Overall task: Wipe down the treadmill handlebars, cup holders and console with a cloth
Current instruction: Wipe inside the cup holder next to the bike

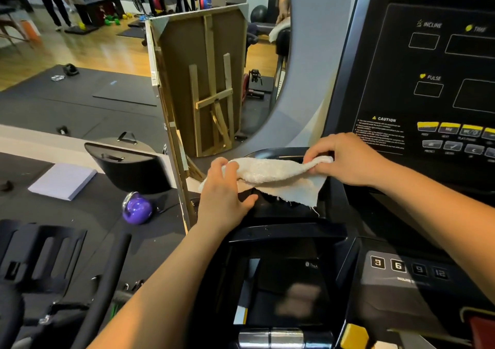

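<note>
I judged the cloth (273, 173) light, soft and limp, so my hands, left hand (225, 190) and right hand (348, 158), each gripped a bunched end over the cup holder (278, 211).

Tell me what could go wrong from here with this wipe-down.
1. The right hand holds the cloth close to the yellow buttons; a wipe across them might press one.
2. The cloth's frayed edge hangs over the cup holder and could snag or shed threads there.
</note>
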Demonstrator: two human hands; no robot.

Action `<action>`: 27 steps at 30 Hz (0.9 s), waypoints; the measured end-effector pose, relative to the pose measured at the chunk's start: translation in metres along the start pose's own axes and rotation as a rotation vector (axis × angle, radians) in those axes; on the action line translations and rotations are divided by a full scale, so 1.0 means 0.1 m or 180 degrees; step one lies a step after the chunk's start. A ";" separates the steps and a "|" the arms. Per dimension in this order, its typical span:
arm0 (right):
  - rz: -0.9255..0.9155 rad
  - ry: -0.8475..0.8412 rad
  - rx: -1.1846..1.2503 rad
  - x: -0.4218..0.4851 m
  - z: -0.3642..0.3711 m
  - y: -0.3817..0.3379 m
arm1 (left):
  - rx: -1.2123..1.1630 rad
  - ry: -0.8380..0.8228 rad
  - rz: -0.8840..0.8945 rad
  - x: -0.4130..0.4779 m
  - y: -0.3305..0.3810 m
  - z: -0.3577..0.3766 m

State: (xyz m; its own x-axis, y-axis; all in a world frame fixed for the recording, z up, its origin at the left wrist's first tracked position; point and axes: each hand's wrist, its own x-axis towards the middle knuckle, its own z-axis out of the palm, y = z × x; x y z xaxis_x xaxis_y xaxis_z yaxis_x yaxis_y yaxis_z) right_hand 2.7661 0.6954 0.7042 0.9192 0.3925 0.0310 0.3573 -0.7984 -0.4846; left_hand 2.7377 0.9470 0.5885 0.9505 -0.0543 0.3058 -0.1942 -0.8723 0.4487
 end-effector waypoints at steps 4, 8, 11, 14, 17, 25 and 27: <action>0.0004 0.0432 0.0000 0.00 -0.06 0.02 | 0.0306 0.0438 0.0069 -0.01 0.02 0.00; 0.0262 0.0708 0.0281 0.03 -0.17 -0.05 | 0.0108 0.0141 0.0233 0.04 0.00 0.05; 0.0480 0.0259 0.0219 0.01 -0.16 -0.07 | -0.0075 0.0165 0.0179 0.10 -0.08 0.03; 0.0561 0.0708 0.0539 0.04 -0.16 -0.03 | -0.0433 0.0343 0.0113 0.20 -0.18 -0.15; 0.0231 0.1068 0.0449 0.09 -0.10 0.00 | -0.1080 0.0546 0.0032 0.26 -0.15 -0.43; -0.0121 -0.1063 -0.0542 -0.18 0.29 0.33 | -0.0931 -0.1133 0.0206 -0.22 -0.42 -0.46; 0.0076 -0.1466 -0.0572 -0.14 0.34 0.32 | -0.1369 -0.1185 -0.0192 -0.13 -0.36 -0.47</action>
State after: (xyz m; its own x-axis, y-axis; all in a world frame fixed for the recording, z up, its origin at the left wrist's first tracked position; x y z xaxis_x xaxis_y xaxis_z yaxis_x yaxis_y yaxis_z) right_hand 2.7589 0.6793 0.6583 0.7734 0.5017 -0.3876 0.3971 -0.8599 -0.3208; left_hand 2.7209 1.0018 0.6084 0.9692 -0.2461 -0.0125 -0.1441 -0.6073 0.7813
